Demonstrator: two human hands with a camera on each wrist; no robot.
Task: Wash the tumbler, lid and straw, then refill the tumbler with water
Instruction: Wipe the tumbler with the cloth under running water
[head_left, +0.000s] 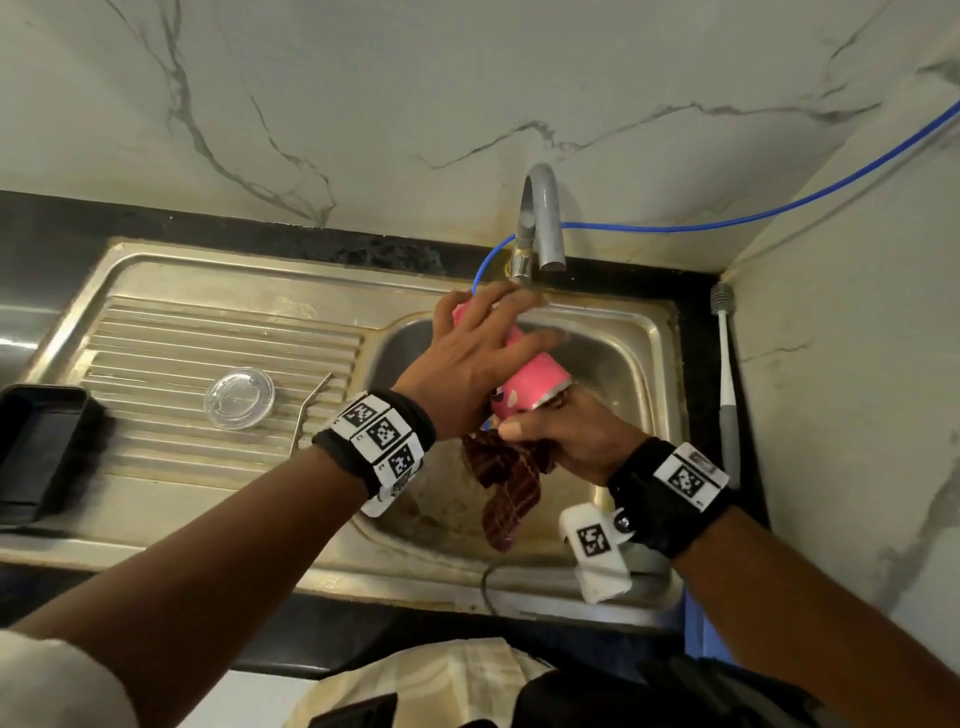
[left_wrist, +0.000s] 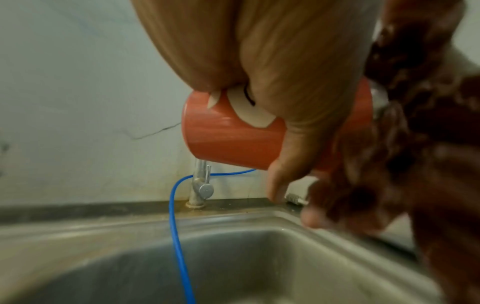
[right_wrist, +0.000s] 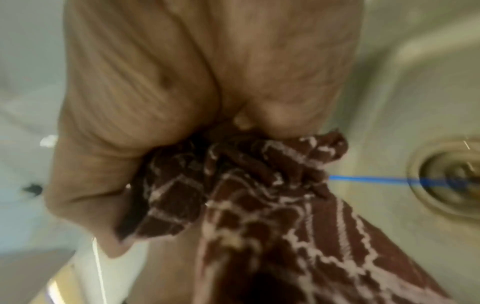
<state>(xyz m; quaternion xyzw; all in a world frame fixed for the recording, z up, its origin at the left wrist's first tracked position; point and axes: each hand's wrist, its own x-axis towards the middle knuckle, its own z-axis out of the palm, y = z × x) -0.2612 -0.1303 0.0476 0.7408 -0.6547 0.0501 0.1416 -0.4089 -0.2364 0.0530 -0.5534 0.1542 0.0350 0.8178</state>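
Head view: the pink metal tumbler (head_left: 524, 382) is held tilted over the steel sink (head_left: 644, 364) by the left hand (head_left: 467, 364), its grip wrapped around it. A maroon checked cloth (head_left: 511, 483) is clutched in the right hand (head_left: 571, 436) grip at the tumbler's mouth.

Pink tumbler (head_left: 524, 382) with a white patch, maroon cloth (head_left: 511, 486) crossed by pale lines, clear lid (head_left: 239, 397), silver straw (head_left: 310, 406), steel sink (head_left: 655, 364), blue tube (head_left: 727, 223), white grey-veined marble wall (head_left: 363, 93).
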